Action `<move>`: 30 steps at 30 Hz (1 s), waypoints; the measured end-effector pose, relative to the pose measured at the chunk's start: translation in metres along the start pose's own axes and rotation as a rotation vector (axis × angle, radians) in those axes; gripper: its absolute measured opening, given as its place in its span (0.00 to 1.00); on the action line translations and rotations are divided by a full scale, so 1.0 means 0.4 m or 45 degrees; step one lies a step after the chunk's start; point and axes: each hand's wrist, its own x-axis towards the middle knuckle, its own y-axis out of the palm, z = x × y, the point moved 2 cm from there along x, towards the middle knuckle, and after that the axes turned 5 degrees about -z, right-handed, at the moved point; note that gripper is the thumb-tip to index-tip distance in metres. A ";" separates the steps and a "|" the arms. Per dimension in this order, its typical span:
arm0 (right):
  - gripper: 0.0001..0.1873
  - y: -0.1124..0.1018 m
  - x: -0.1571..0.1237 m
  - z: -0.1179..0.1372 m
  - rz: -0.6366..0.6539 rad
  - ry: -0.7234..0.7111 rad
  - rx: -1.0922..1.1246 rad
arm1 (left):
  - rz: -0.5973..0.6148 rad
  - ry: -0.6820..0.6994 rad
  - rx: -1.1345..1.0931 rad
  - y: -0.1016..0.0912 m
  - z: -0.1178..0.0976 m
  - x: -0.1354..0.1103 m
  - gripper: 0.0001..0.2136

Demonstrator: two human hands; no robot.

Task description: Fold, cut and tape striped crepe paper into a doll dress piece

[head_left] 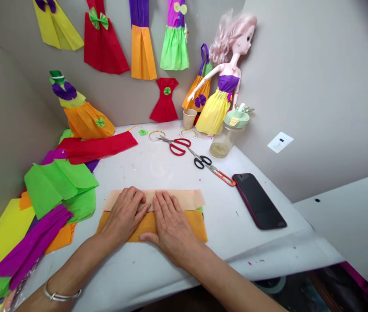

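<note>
A folded orange sheet of cloth-like material (141,232) lies on the white table, with a pale peach strip (188,199) along its far edge. My left hand (127,212) rests on the left half of both, its fingers bent and the thumb apart from them. Flat on the right half, my right hand (171,225) has its fingers stretched over the strip and the thumb out to the side. A bit of green shows from under the strip's right end. What lies beneath my palms is hidden.
Coloured sheets (57,186) pile up at the left. Red-handled scissors (177,145), black-handled scissors (200,159), orange thread snips (221,174) and a phone (259,201) lie to the right. Behind stand a jar (224,138), a paper cup (189,118) and a doll (223,86).
</note>
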 end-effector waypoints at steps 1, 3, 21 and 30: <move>0.49 0.001 0.000 0.000 0.001 0.012 -0.012 | -0.001 -0.001 0.000 -0.001 -0.001 0.001 0.05; 0.49 0.005 -0.001 -0.005 -0.008 0.037 -0.036 | -0.004 -0.001 0.003 -0.002 -0.003 0.002 0.05; 0.39 -0.075 -0.077 -0.148 -0.010 0.296 -0.306 | 0.031 -0.036 -0.025 0.005 0.007 -0.002 0.07; 0.17 -0.177 -0.056 -0.287 -0.267 0.333 -0.243 | 0.038 -0.052 -0.026 0.004 0.003 0.001 0.08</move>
